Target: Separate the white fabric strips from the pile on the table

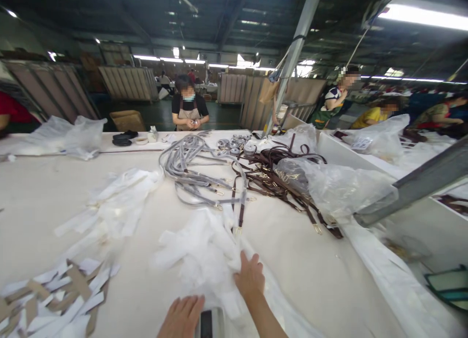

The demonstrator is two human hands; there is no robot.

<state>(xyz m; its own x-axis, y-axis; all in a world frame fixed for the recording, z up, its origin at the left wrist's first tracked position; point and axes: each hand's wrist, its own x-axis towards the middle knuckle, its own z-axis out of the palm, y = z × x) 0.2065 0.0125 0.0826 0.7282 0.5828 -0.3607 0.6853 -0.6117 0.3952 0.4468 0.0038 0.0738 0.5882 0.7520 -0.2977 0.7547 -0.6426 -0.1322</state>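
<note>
My left hand [182, 317] lies palm down at the near edge of the table, fingers stretched out. Right beside it is a pale box-shaped object with a dark panel [206, 323], cut off by the frame's bottom. My right hand [250, 277] rests on thin white wrapping sheets [204, 250], its fingers somewhat bent and apart; nothing shows in its grasp. Just beyond its fingertips lies the metal clasp of a dark brown strap [241, 216]. Farther off lie a bundle of straps in grey-looking wrapping [188, 158] and a heap of bare brown straps [270, 177].
Cut white and tan strips [62, 296] are piled at the near left. More white sheets [120, 197] lie behind them. A clear plastic bag [340, 182] and a slanting metal post [413, 182] stand at right. Across the table, a masked person [189, 106] handles something small.
</note>
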